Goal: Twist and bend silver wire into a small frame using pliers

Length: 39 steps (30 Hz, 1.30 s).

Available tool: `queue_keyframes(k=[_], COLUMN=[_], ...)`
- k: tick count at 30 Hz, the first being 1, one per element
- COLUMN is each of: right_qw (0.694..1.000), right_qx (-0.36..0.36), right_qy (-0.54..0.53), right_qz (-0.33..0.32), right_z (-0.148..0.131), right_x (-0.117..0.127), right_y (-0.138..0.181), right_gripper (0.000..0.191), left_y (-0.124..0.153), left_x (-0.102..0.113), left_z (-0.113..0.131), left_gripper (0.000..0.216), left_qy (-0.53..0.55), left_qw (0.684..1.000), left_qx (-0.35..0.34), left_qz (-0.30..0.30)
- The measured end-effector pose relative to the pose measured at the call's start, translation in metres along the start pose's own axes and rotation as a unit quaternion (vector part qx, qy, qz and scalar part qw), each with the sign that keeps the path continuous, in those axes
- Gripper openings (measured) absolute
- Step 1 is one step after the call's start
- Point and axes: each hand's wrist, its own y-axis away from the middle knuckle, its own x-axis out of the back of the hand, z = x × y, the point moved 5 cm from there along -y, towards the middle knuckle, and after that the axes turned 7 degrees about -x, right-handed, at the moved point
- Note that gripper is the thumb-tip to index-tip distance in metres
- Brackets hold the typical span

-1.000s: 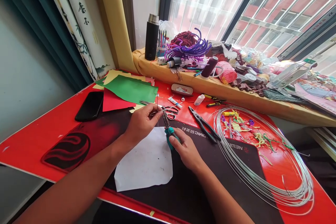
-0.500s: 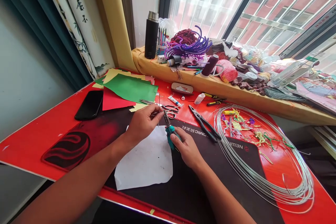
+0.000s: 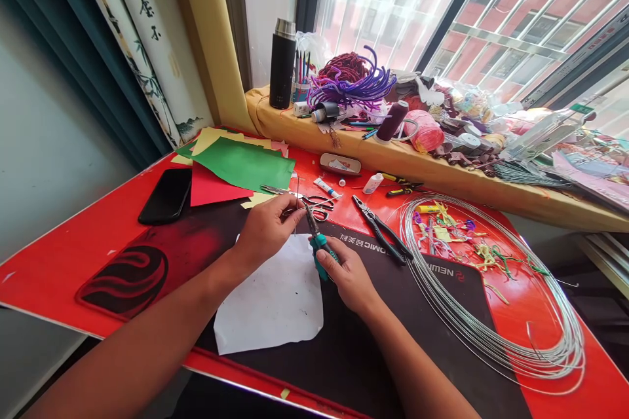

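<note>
My right hand (image 3: 346, 275) is wrapped around the teal handles of small pliers (image 3: 314, 236), whose jaws point up and away toward my left hand. My left hand (image 3: 265, 229) pinches a short, thin piece of wire (image 3: 297, 203) that stands nearly upright at the plier jaws. Both hands hover over a white sheet of paper (image 3: 270, 304) lying on a dark desk mat (image 3: 354, 347).
Scissors (image 3: 319, 206), black pliers (image 3: 381, 229), a large wire coil (image 3: 491, 314) and coloured scraps (image 3: 457, 236) lie to the right. Green, red and yellow paper sheets (image 3: 236, 167) and a black phone (image 3: 164, 196) lie to the left. The windowsill holds a flask (image 3: 282, 65), yarn and clutter.
The hands have barely moved. The wire piece between my left fingers and the plier jaws has tilted more upright.
</note>
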Motion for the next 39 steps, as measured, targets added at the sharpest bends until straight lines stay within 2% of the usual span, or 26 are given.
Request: queue_keyframes(k=[6, 13, 23, 29, 34, 39], right_qw=[1.0, 1.0, 0.996, 0.997, 0.999, 1.0], right_qx=[-0.011, -0.019, -0.017, -0.012, 0.005, -0.016], right_qy=[0.013, 0.02, 0.091, 0.076, 0.031, 0.026], right_qz=[-0.002, -0.001, 0.009, -0.007, -0.026, 0.004], right_z=[0.002, -0.001, -0.001, 0.0, -0.002, 0.001], right_x=[-0.002, -0.002, -0.009, -0.008, -0.005, 0.001], right_y=[0.001, 0.001, 0.001, 0.001, 0.002, 0.002], right_gripper=[0.049, 0.044, 0.027, 0.03, 0.032, 0.037], left_y=[-0.001, -0.001, -0.001, -0.002, -0.005, -0.003], left_x=[0.001, -0.004, -0.012, -0.014, -0.011, -0.007], left_z=[0.0, -0.007, -0.014, -0.019, -0.024, -0.02], left_gripper=[0.011, 0.019, 0.027, 0.03, 0.036, 0.03], left_qy=[0.017, 0.124, 0.213, 0.22, 0.262, 0.188], left_qw=[1.0, 0.987, 0.965, 0.964, 0.949, 0.972], left_qx=[0.018, 0.099, 0.152, 0.149, 0.175, 0.14], left_qz=[-0.006, -0.017, -0.026, -0.025, -0.015, -0.001])
